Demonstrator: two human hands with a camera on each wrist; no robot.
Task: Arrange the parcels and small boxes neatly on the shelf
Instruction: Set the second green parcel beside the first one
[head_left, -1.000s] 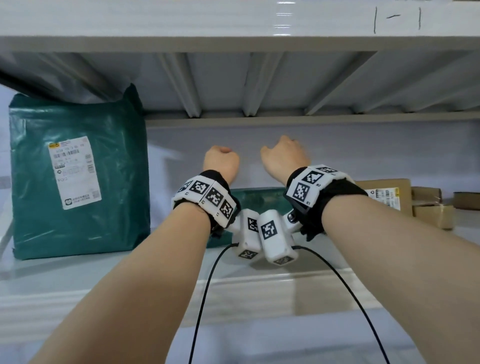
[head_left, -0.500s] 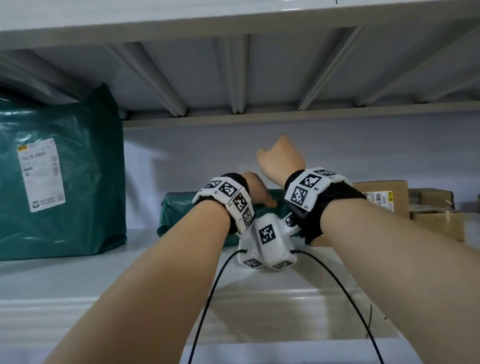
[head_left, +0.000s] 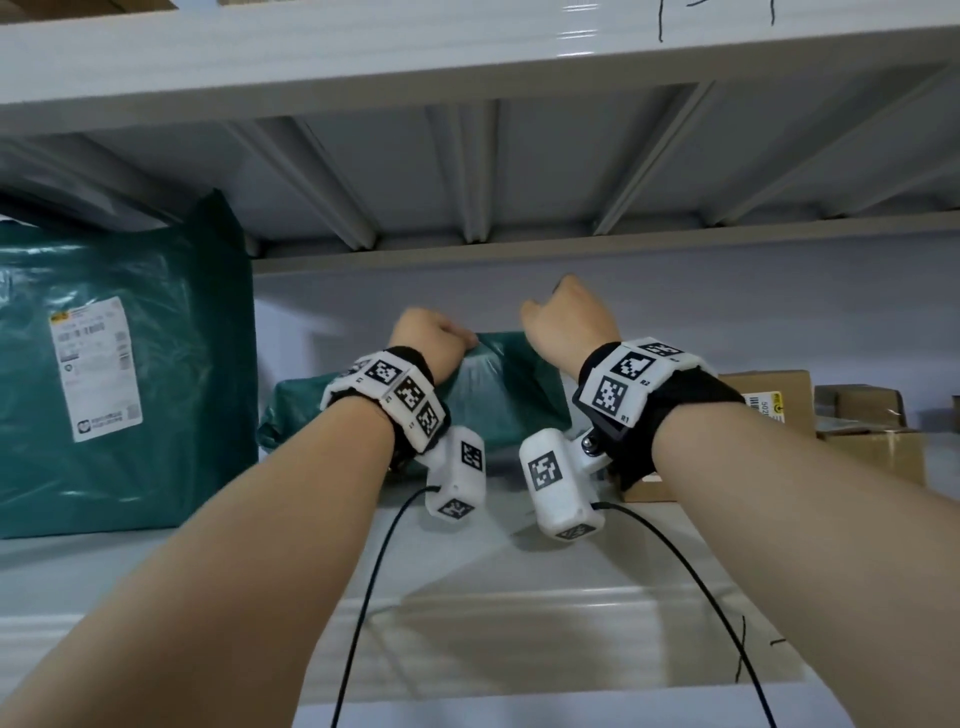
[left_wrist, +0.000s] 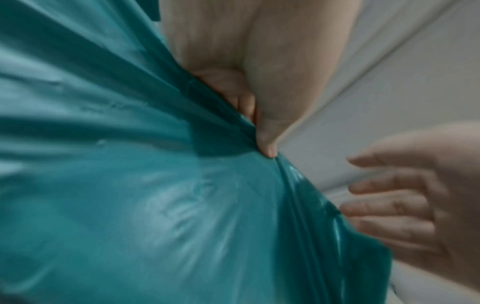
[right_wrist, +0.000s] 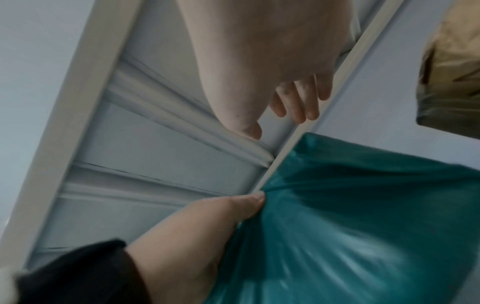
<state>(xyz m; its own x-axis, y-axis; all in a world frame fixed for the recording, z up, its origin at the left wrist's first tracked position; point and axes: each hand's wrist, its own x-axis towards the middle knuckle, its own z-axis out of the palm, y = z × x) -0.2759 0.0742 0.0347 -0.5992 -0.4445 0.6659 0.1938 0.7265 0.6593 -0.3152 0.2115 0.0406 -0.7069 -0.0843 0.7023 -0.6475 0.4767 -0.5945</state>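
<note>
A small teal plastic parcel (head_left: 483, 400) lies on the white shelf (head_left: 467, 566) near the back wall. My left hand (head_left: 441, 332) pinches a fold of its top edge between thumb and fingers (left_wrist: 262, 131), and the film is pulled up taut. My right hand (head_left: 563, 312) hovers just right of that, above the parcel (right_wrist: 363, 226), fingers loose and holding nothing (right_wrist: 293, 102). A large teal parcel (head_left: 119, 364) with a white label stands upright at the left.
Brown cardboard boxes (head_left: 774, 405) (head_left: 878, 452) sit on the shelf at the right, close behind my right wrist. The ribbed underside of the upper shelf (head_left: 483, 171) is low overhead. Bare shelf lies between the two teal parcels and along the front edge.
My left hand came down from the back wall onto the small teal parcel, took hold of its top edge and pulled it up. My right hand stayed raised.
</note>
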